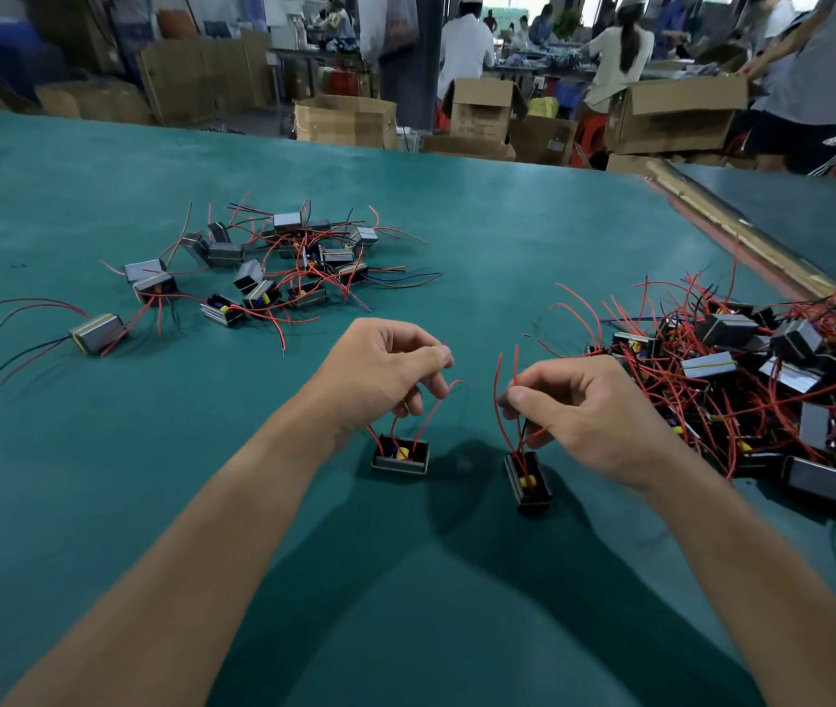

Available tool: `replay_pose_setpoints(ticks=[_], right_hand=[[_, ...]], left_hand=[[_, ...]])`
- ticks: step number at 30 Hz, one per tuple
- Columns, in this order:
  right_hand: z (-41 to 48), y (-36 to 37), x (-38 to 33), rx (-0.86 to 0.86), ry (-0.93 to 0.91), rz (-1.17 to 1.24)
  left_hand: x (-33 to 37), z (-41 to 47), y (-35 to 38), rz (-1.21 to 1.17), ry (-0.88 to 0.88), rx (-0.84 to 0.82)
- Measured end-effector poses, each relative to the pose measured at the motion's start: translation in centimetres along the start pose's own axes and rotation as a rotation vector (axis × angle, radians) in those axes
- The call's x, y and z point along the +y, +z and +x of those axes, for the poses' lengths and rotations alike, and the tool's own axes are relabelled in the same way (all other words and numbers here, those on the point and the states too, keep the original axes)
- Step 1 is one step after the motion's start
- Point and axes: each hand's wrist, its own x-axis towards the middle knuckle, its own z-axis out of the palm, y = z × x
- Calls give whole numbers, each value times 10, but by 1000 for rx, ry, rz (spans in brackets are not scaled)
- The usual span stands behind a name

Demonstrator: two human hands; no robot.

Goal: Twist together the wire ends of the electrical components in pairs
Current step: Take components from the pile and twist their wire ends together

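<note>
Red thin wires (433,410) from two black boxy components (399,457), frame centre: my left hand (380,369) pinches one set, my right hand (579,410) the other.

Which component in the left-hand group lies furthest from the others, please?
The grey component at the near-left end, lying alone on the table; the other components cluster together further back and right.

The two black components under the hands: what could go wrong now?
The left hand and right hand pinch only thin red wires; a hard pull may strain them at the left black box-shaped component or the right black box-shaped component. The tangled pile of grey components lies beside the right hand; its loose wires may snag.
</note>
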Motion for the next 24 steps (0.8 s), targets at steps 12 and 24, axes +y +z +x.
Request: replay_pose_setpoints(ticks=[12, 24], right_hand=[[3, -1, -3, 57, 42, 65], [9, -4, 8, 216, -15, -1]], left_hand=[[-2, 3, -10, 40, -66, 142], [-6, -6, -52, 748, -204, -275]])
